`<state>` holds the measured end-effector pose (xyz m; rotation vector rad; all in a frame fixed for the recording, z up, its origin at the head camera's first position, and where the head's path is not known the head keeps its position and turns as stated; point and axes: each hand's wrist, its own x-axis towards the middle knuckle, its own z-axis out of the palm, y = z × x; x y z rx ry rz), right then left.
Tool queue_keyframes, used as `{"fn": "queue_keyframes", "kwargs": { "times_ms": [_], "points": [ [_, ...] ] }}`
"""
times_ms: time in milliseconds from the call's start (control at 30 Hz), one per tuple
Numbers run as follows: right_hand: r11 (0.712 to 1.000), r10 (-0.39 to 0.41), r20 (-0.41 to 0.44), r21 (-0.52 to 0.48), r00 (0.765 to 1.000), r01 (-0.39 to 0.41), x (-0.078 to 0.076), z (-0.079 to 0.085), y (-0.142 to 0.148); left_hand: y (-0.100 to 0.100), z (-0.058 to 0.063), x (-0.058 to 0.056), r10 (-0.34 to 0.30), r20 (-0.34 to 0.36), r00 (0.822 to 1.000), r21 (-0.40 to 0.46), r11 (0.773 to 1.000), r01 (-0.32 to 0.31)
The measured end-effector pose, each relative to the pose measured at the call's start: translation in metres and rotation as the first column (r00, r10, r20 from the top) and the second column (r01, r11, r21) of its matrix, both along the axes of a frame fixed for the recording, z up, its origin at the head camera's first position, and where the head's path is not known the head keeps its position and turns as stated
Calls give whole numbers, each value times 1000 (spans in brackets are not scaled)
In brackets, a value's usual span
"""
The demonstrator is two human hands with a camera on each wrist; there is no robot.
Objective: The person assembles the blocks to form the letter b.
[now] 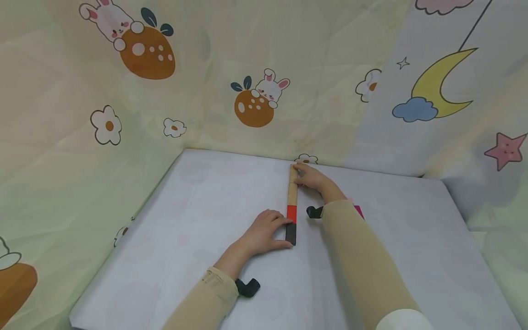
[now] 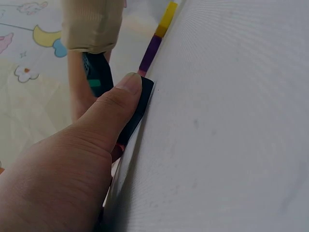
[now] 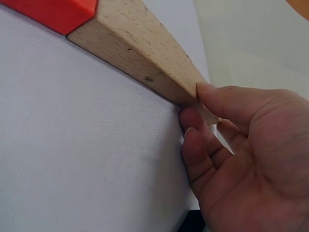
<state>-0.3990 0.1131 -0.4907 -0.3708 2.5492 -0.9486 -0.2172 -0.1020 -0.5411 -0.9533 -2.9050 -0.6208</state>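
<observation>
Row of blocks: the row of blocks [image 1: 292, 201] lies in one straight line on the white desk [image 1: 165, 256], running from near the back edge toward the person, between the two hands.
Colours in line: bare wooden section [image 1: 292, 193] at the far end, then a red block [image 1: 291, 211], then a black block [image 1: 290, 235] nearest the person. A faint seam crosses the wood.
Left hand: at the near end, the left hand [image 1: 268, 233] has thumb and forefinger spread about the length of the black block and holds it between them, thumb at its near end, forefinger by the join with the red.
Right hand: reaching to the far end, the right hand [image 1: 311, 178] has its thumb and fingertips nearly together, pinching the wood.
By the right sleeve: a magenta piece [image 1: 359, 211] peeps out past the beige right sleeve [image 1: 367, 256], most of it hidden from me.
Past the black block: the left wrist view catches a purple block [image 2: 150, 53] and a yellow block [image 2: 166, 19] in line, farther off; I can't tell how they lie against the magenta piece.
Wrists: a dark device sits at each, the left device [image 1: 248, 288] and the right device [image 1: 315, 212].
Cloth wall: behind the desk hangs a pale cloth [image 1: 206, 27] printed with rabbits on orange fruit, flowers, a yellow moon and a pink star.
</observation>
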Motion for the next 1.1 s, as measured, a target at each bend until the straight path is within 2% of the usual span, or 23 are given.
{"fn": "queue_keyframes", "kwargs": {
  "times_ms": [233,367,433,567,767,1100],
  "points": [
    [1000,0,-14,17,1000,0,2,0,0,0,-1,0,-1,0,1000,4,1000,1],
    [1000,24,-79,18,997,-23,4,-1,-1,0,-1,0,3,8,1000,1,1000,-3],
    [999,37,-138,21,990,-34,8,-1,0,0,0,0,5,10,1000,-3,1000,-5],
    [1000,-2,-188,20,982,6,20,2,-1,0,0,0,2,4,1000,0,1000,-2],
    [993,-112,-167,-38,980,107,55,14,6,1,0,0,2,7,1000,7,1000,-2],
    [985,-162,-171,-85,972,149,137,19,41,0,-3,-1,5,10,1000,19,1000,-6]
  ]
}}
